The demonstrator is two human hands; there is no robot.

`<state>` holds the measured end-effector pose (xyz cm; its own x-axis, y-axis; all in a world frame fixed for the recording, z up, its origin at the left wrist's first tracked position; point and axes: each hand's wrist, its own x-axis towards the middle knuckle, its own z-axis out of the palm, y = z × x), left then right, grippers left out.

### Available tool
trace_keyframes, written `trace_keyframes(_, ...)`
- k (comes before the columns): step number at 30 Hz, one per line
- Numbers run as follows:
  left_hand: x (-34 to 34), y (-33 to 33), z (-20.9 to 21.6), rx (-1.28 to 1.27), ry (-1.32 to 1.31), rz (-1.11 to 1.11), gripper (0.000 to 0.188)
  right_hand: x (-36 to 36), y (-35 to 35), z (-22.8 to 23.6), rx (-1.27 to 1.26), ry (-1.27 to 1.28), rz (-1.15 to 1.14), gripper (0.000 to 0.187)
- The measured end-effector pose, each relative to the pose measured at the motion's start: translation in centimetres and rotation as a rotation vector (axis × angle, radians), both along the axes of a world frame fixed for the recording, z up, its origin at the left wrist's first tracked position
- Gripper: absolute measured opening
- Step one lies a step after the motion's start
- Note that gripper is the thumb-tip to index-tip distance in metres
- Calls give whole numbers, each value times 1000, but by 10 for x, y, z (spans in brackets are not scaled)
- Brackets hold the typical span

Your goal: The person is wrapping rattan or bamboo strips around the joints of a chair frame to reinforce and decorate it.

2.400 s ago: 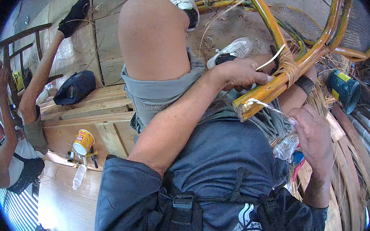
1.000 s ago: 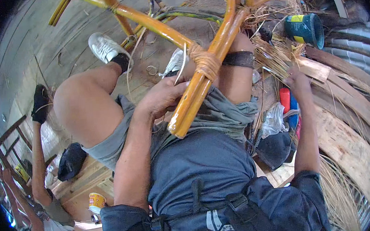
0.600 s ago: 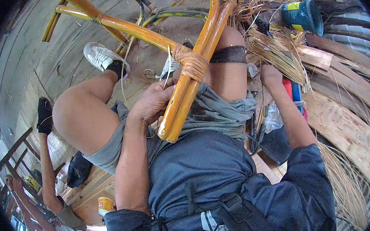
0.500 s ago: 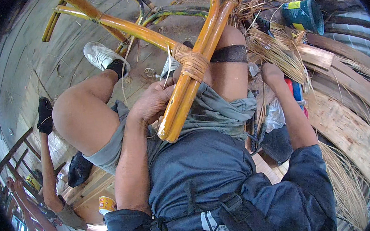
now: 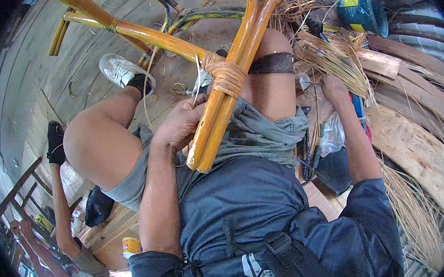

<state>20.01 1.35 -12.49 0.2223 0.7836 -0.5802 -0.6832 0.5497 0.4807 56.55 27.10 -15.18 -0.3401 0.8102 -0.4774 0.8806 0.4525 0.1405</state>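
Note:
A glossy yellow-brown rattan frame [image 5: 220, 118] slants over my lap, its paired pole ends toward my belly. Flat cane strip is wound round the joint as a binding [image 5: 225, 76]. My left hand [image 5: 181, 123] is closed beside the poles, just below the binding. Its fingertips pinch a thin pale cane strip [image 5: 197, 82] that rises from them, and some fingers are hidden behind the poles. Off to the right, my right hand [image 5: 336, 89] is down beside a bundle of cane strips [image 5: 325, 55], fingers curled. What they hold, if anything, I cannot make out.
A dark green bucket [image 5: 363, 16] lies tipped at the far right. Curved wooden boards [image 5: 419, 158] and loose cane strands [image 5: 413, 216] cover the right side. A yellow cup [image 5: 131, 246] stands at the lower left. Other people's arms [image 5: 60, 216] show at the left edge.
My right hand has drawn slightly back and to the right, its fingers now curled near the bundle. The frame has shifted slightly left in view; my left hand keeps its grip.

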Motion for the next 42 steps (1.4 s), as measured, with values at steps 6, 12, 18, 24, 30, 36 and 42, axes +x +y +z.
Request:
trace_keyframes(6, 0, -3, -4, 24, 91, -60, 39, 22, -17, 40, -19, 77, 98, 27)
trace_keyframes(12, 0, -1, -10, 47, 177, -137, 35, -62, -65, 175, 19, 570, 84, 19)
trace_keyframes(18, 2, -3, -8, 111, 148, -104, 34, -168, -137, 208, -143, 714, 584, 18)
trace_keyframes(24, 4, -3, -10, 161, 130, -39, 33, -210, -158, 199, -234, 731, 681, 21)
trace_keyframes(30, 7, -2, -13, 165, 180, -30, 35, -210, -163, 194, -254, 680, 705, 18)
trace_keyframes(36, 6, -1, -15, 137, 182, -65, 37, -211, -163, 194, -230, 702, 668, 16)
trace_keyframes(42, 5, 0, -15, 123, 144, -76, 36, -205, -159, 192, -308, 698, 664, 18)
